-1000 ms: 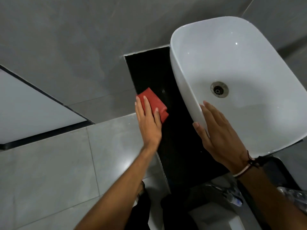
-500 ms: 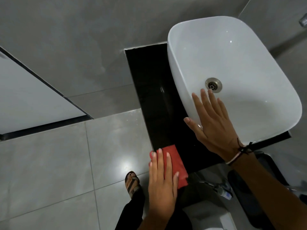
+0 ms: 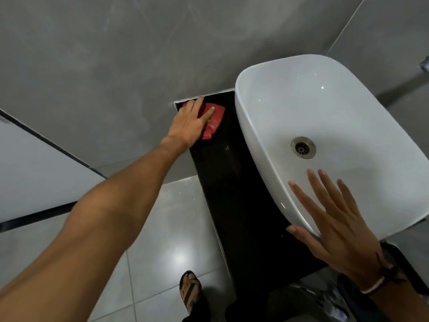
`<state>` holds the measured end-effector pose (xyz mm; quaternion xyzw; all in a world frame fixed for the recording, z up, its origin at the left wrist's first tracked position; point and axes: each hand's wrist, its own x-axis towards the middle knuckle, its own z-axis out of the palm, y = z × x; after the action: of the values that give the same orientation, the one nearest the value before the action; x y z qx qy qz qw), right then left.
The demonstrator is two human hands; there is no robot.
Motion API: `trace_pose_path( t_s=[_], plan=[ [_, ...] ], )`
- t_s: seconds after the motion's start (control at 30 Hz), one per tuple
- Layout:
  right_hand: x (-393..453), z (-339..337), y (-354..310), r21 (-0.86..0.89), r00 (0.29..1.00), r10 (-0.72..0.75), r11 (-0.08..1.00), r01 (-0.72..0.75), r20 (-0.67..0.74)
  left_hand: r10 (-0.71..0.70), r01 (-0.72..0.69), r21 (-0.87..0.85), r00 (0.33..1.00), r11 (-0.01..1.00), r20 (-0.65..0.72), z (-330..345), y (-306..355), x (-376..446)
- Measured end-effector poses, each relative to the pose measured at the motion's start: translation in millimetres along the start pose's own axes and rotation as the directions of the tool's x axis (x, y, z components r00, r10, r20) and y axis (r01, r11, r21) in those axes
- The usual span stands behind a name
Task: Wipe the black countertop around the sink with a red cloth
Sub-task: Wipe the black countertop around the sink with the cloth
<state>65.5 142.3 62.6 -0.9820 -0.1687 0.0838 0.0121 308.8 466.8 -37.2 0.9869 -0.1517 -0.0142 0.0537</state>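
The black countertop (image 3: 234, 182) runs as a narrow strip left of a white vessel sink (image 3: 329, 126) with a metal drain (image 3: 303, 147). My left hand (image 3: 190, 119) is stretched out to the strip's far end by the wall, pressing the red cloth (image 3: 213, 122) flat on the black surface with fingers spread over it. My right hand (image 3: 336, 226) lies flat with fingers apart on the sink's near rim, thumb hooked under the edge, holding nothing. A cord bracelet sits on that wrist.
Grey wall tiles (image 3: 116, 66) meet the counter's far end. Glossy grey floor tiles (image 3: 167, 228) lie to the left, with my sandalled foot (image 3: 190, 289) below. A dark object (image 3: 394, 261) and pipework (image 3: 325, 296) sit under the counter's near end.
My left hand has slid the red cloth from the counter's near edge all the way to its far end by the wall. The right hand stayed on the sink rim.
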Motion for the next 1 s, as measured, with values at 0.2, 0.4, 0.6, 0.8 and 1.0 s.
trace_pose_path(
  t_s=[0.2, 0.4, 0.6, 0.8, 1.0],
  plan=[
    [-0.4, 0.7, -0.1, -0.008, 1.000, 0.019, 1.000, -0.019, -0.002, -0.074, 0.066, -0.148, 0.996, 0.987, -0.047, 11.0, -13.5, 7.6],
    [-1.8, 2.9, 0.5, 0.003, 1.000, 0.028, 1.000, -0.028, 0.001, -0.291, 0.215, -0.393, 0.946, 0.894, -0.145, 25.5, 10.3, -58.6],
    [-2.0, 4.4, -0.5, 0.027, 0.999, 0.018, 0.999, -0.017, -0.027, -0.528, 0.293, -0.754, 0.845, 0.588, -0.084, 38.5, 103.8, -152.4],
    [-3.9, 6.3, -0.6, 0.028, 0.998, -0.008, 1.000, 0.010, -0.057, -0.453, 0.282, -0.757, 0.892, 0.590, -0.020, 59.9, 205.6, -278.7],
    [-5.0, 6.5, -1.9, 0.008, 0.997, -0.036, 0.999, 0.037, -0.065, -0.006, -0.014, -0.253, 0.997, 0.967, -0.077, 71.9, 264.8, -375.4]
  ],
)
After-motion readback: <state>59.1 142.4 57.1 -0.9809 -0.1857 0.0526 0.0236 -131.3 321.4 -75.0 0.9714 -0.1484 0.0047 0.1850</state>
